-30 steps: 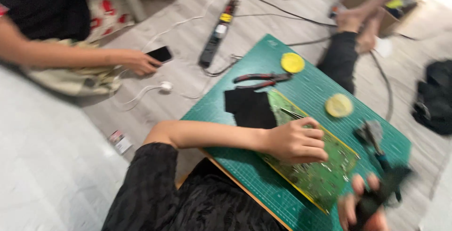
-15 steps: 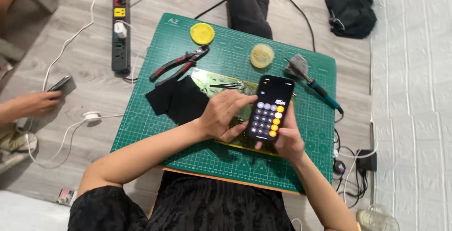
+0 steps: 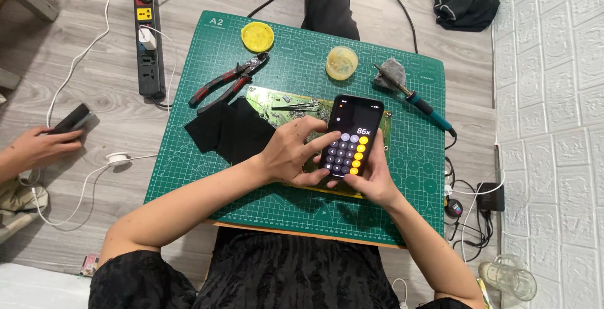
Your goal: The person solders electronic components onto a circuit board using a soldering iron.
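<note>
I see right hand (image 3: pixel 371 174) gripping phone (image 3: pixel 350 136), left hand (image 3: pixel 292 151) loose, finger tapping its screen; circuit board (image 3: pixel 277 104) under both, pliers (image 3: pixel 228 81) beyond left

phone (image 3: pixel 350 135) held upright by right hand (image 3: pixel 375 177) | screen tapped by left hand (image 3: pixel 290 153) | circuit board (image 3: pixel 283 104) beneath, laid on green cutting mat (image 3: pixel 415 158) | pliers (image 3: pixel 228 82) beside black cloth (image 3: pixel 229 130)

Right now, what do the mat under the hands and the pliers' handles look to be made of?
The cutting mat looks like matte green vinyl or rubber: printed white grid, no glare. The pliers have dark metal jaws and handles in red and black sleeves, probably rubbery plastic, with a slight sheen; the material cannot be confirmed.
</note>
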